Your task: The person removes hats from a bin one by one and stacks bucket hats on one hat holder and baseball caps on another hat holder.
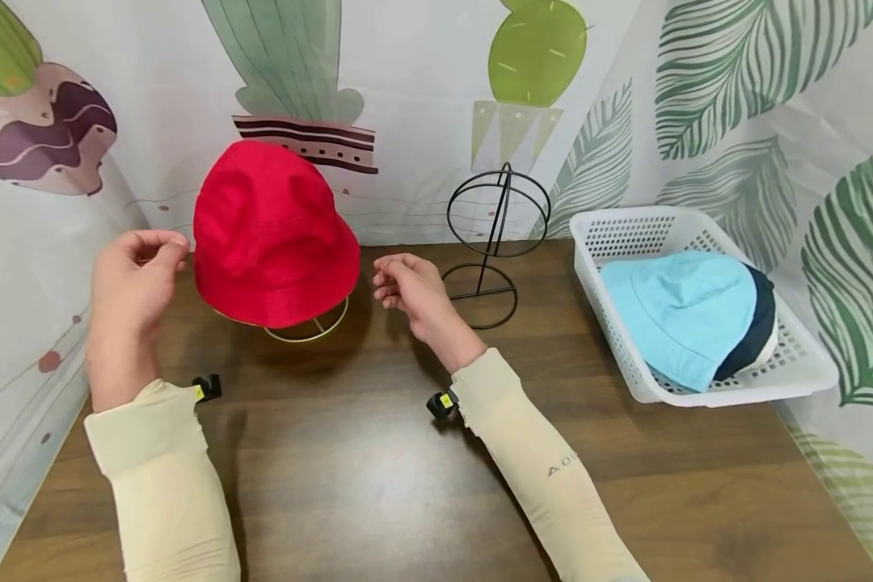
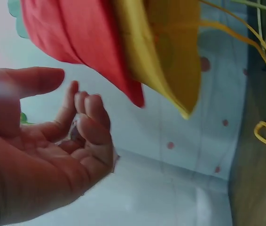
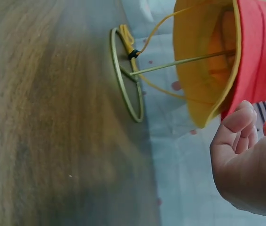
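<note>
A red bucket hat (image 1: 272, 234) sits over a yellow hat (image 2: 170, 61) on a gold wire stand (image 1: 313, 331). The yellow brim shows below the red one, and a yellow cord (image 3: 159, 84) with a black toggle hangs down beside the stand. Just left of the red hat is my left hand (image 1: 134, 283), fingers loosely bent and holding nothing. To the hat's right my right hand (image 1: 415, 295) hovers above the table, fingers loosely curled around nothing. In the head view a small gap separates each hand from the hat.
A black wire hat stand (image 1: 491, 242) without a hat stands right of my right hand. At the right, a white perforated basket (image 1: 611, 339) contains a light blue bucket hat (image 1: 687, 307) over a dark hat (image 1: 752, 331). A printed cloth backdrop (image 1: 415, 81) borders the wooden table (image 1: 378, 469).
</note>
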The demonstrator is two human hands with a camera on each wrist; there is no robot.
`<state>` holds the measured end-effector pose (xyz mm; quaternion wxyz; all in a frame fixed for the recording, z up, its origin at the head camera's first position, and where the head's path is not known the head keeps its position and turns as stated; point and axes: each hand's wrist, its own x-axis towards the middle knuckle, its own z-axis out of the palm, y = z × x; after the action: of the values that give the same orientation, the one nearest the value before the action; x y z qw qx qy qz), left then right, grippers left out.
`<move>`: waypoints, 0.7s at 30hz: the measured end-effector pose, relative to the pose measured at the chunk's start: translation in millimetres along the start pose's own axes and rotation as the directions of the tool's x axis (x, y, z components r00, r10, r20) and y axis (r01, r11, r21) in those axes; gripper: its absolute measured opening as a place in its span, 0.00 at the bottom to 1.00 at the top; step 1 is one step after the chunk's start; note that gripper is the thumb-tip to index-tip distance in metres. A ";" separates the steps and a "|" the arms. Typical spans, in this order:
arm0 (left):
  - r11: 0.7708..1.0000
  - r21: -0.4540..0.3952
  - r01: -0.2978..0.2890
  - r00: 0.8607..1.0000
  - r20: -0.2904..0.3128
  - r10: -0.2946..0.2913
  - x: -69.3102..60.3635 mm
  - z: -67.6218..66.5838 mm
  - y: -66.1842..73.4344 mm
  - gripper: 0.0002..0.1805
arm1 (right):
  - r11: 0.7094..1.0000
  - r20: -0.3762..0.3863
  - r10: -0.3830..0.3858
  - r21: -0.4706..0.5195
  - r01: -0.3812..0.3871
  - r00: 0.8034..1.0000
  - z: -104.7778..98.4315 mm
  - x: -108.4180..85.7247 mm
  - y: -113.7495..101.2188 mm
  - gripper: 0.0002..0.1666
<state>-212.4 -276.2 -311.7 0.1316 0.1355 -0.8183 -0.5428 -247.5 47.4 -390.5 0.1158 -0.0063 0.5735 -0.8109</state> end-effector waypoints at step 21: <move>0.793 -0.008 -0.609 0.793 -0.012 0.609 -75.1 30.8 75.1 0.11 | 0.944 0.154 -0.268 -0.157 0.291 0.951 -4.0 -63.1 -42.2 0.10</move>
<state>-159.7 -194.5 -259.0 0.3034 -0.1334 -0.8148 -0.4757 -194.3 76.7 -344.8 0.0355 -0.1508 0.6282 -0.7624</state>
